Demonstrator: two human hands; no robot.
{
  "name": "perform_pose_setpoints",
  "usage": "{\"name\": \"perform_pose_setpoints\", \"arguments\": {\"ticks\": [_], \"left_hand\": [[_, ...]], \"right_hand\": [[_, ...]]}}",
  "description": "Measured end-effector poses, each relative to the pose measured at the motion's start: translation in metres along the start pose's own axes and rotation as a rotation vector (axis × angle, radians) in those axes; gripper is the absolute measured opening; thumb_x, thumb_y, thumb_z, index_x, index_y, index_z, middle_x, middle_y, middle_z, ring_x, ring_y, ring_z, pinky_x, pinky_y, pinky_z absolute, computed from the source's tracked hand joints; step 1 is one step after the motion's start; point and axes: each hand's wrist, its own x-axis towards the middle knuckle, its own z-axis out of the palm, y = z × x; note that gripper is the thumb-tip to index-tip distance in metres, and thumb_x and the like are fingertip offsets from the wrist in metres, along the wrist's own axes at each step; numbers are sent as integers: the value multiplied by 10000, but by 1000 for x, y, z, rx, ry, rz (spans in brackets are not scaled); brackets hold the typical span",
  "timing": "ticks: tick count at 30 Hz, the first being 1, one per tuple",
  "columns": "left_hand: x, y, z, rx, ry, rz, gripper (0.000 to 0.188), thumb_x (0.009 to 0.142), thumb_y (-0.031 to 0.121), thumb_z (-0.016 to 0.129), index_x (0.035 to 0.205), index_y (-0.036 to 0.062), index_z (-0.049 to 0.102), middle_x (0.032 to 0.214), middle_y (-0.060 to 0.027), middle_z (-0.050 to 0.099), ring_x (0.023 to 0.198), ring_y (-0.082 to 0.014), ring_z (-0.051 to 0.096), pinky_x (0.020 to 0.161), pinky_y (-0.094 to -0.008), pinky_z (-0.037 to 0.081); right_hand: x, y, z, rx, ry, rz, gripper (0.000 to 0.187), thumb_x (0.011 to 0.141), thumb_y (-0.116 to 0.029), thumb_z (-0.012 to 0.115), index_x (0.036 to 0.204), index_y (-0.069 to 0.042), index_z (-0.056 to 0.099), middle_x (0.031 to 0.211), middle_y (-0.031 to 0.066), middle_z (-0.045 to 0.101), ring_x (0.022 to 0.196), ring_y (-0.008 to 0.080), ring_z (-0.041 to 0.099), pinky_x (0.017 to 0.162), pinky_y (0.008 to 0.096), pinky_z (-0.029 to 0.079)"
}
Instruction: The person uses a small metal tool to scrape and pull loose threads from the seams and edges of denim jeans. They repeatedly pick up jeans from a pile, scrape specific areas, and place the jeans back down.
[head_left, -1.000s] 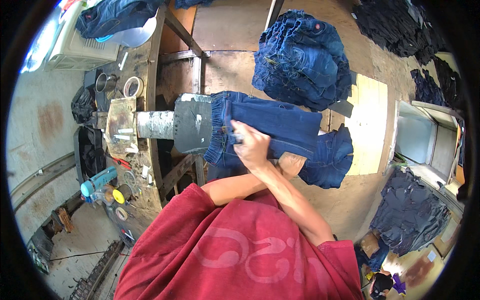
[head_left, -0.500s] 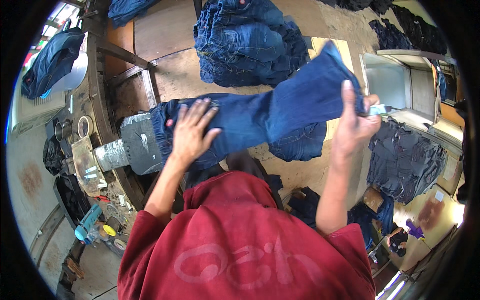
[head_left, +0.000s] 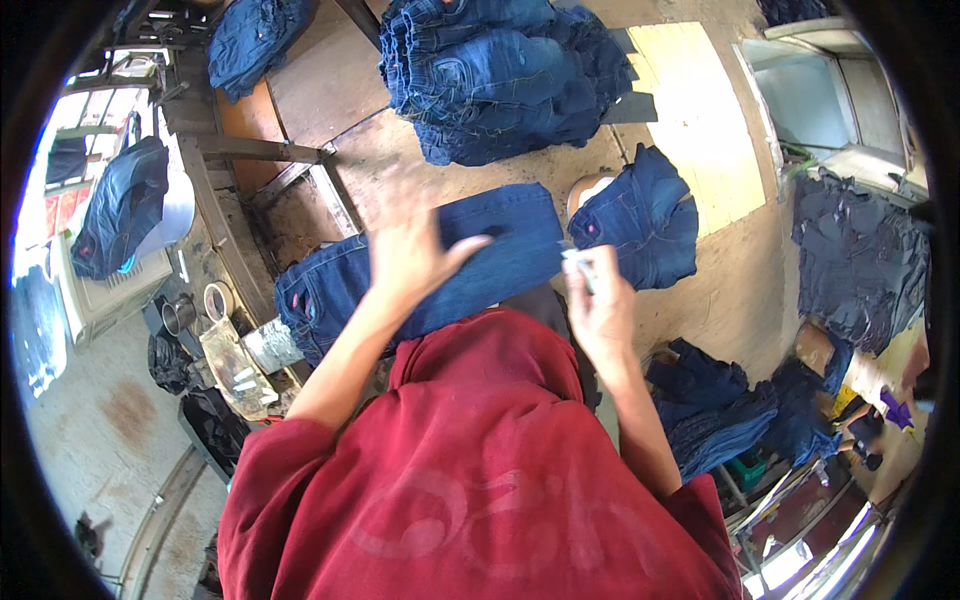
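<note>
A pair of dark blue jeans (head_left: 500,235) with an elastic-looking waist lies flat in front of me, its waist end at the left. My left hand (head_left: 410,250) is over the jeans, thumb stretched out and fingers apart, the fingers blurred by motion; whether it touches the cloth I cannot tell. My right hand (head_left: 603,300) is closed on a small pale tool (head_left: 577,260), its kind not clear, just right of the jeans' right edge. Right of that, another blue denim garment (head_left: 640,222) lies bunched up.
A tall stack of jeans (head_left: 490,80) stands ahead. At the left is a wooden frame (head_left: 215,215) with a tape roll (head_left: 218,300) beyond it. Dark garments (head_left: 855,260) lie at the right, and more denim (head_left: 715,410) is heaped nearer me on that side.
The jeans' raised right part has come down and now lies flat and shorter. My right hand has moved left and nearer me, off the cloth. My left hand has shifted slightly right.
</note>
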Motion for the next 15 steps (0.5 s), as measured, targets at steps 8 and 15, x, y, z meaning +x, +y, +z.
{"name": "perform_pose_setpoints", "arguments": {"ticks": [8,15], "left_hand": [[97,-7,100,-183,-290,159,939,856,880,644,791,-50,756,557,-193,668,526,-402,716,559,-491,606],[129,-25,106,-213,-208,378,791,1007,720,611,642,33,759,562,-209,662,558,-399,721,556,-481,588]], "right_hand": [[5,-13,101,-120,133,-281,246,920,-73,825,1160,-72,773,850,73,792,624,238,715,582,360,564],[31,-13,133,-246,170,-294,270,877,-87,799,1146,-96,801,702,3,671,561,191,629,533,338,525]]}}
